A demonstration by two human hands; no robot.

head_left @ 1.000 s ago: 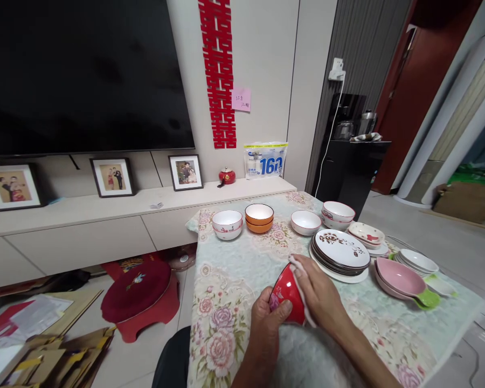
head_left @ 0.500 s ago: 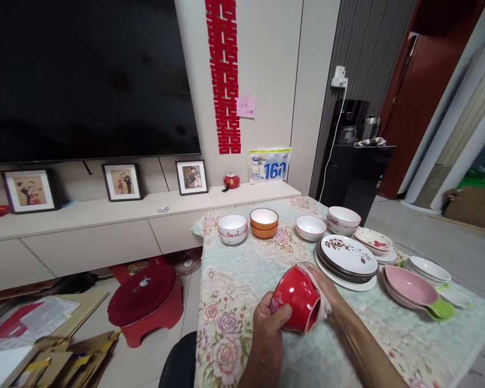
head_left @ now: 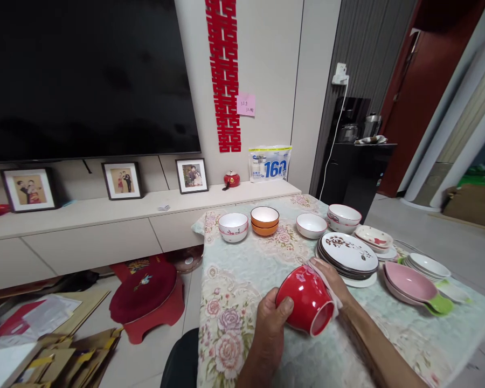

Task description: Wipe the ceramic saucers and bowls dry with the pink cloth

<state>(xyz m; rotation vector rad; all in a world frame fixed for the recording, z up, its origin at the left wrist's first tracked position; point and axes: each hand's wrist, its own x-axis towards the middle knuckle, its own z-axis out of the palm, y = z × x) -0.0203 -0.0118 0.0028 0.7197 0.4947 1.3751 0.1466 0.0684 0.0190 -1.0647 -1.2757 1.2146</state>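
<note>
A shiny red bowl [head_left: 305, 299] with a pink flower pattern is tipped on its side above the flowered tablecloth [head_left: 226, 291], its foot ring turned toward me and to the right. My left hand [head_left: 271, 318] grips it at the left, thumb on the outer wall and the other fingers hidden by the bowl. My right hand [head_left: 331, 280] is closed on a pale cloth [head_left: 326, 285] and presses it against the bowl's right side. Just beyond my right hand is a stack of plates [head_left: 350, 252] with a brown flower print.
White bowls [head_left: 233, 227], orange bowls [head_left: 265, 221] and a single white bowl [head_left: 311, 225] stand toward the far edge. Farther right are stacked white bowls [head_left: 343, 218], pink dishes [head_left: 410, 283] with green handles, and small white dishes [head_left: 427, 265]. A red stool [head_left: 147, 302] stands left of the table.
The red bowl has turned in my left hand, so its foot ring faces me more. My right hand and the cloth have shifted slightly right along its side.
</note>
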